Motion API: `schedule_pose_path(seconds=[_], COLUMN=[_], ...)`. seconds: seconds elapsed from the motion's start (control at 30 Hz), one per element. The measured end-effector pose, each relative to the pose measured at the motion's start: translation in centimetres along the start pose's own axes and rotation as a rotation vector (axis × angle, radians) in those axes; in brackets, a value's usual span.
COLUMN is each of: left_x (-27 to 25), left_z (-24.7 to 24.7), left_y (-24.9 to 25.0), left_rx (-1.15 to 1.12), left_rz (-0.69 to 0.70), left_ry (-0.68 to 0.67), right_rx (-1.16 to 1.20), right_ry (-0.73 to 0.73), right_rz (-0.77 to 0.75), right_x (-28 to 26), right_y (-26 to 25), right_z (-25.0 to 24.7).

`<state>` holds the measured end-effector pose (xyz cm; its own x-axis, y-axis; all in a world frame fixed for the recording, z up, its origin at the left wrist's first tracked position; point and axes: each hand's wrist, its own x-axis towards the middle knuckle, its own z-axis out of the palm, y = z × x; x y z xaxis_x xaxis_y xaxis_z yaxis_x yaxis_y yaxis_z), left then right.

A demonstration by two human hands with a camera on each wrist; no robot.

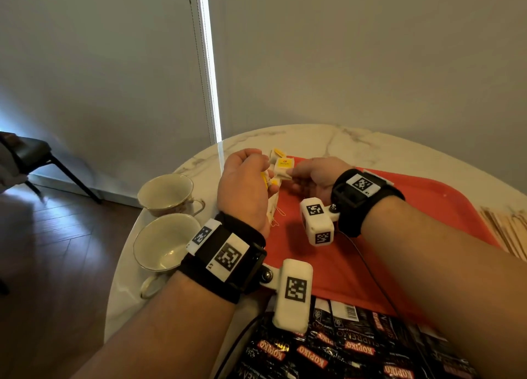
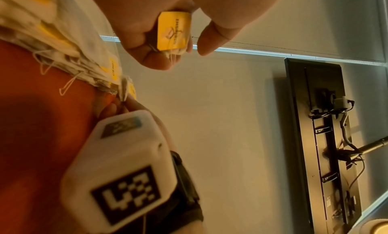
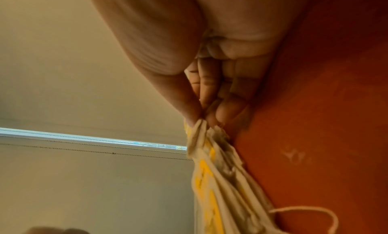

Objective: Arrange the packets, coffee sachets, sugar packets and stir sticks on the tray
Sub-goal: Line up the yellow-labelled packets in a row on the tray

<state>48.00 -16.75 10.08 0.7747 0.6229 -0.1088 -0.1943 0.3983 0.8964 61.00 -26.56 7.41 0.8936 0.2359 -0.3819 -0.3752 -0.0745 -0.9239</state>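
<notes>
Nearest the person, a black sheet of coffee sachets [image 1: 342, 347] lies across the near rim of the red tray [image 1: 413, 207]; its bare centre suggests little is arranged yet. Mid-tray, left hand [image 1: 245, 187] and right hand [image 1: 313, 176] both pinch one bunch of yellow-tagged tea packets [image 1: 281, 167] above the far-left corner. Stir sticks [image 1: 507, 230] wait off-tray at right; sugar packets not seen.

Both forearms are bare, each wrist bound by a broad black strap [image 1: 228, 260] bearing white plates printed with black square code markers. A white, rounded camera housing [image 1: 293, 294] with its own markers is bolted to each strap by a silver screw. Thin black cables [image 1: 379, 284] trail from the housings.
</notes>
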Motion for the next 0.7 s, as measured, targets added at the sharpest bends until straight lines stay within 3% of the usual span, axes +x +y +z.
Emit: schedule_pose_path(seconds=[0.7], left_x=[-0.44], left_z=[0.23], left_y=[0.11], left_rx=[0.028], left_rz=[-0.050], left_ry=[0.012], right_rx=[-0.110], right_ry=[0.003], right_rz=[-0.040], right_x=[-0.03], right_y=[-0.11], right_z=[0.44])
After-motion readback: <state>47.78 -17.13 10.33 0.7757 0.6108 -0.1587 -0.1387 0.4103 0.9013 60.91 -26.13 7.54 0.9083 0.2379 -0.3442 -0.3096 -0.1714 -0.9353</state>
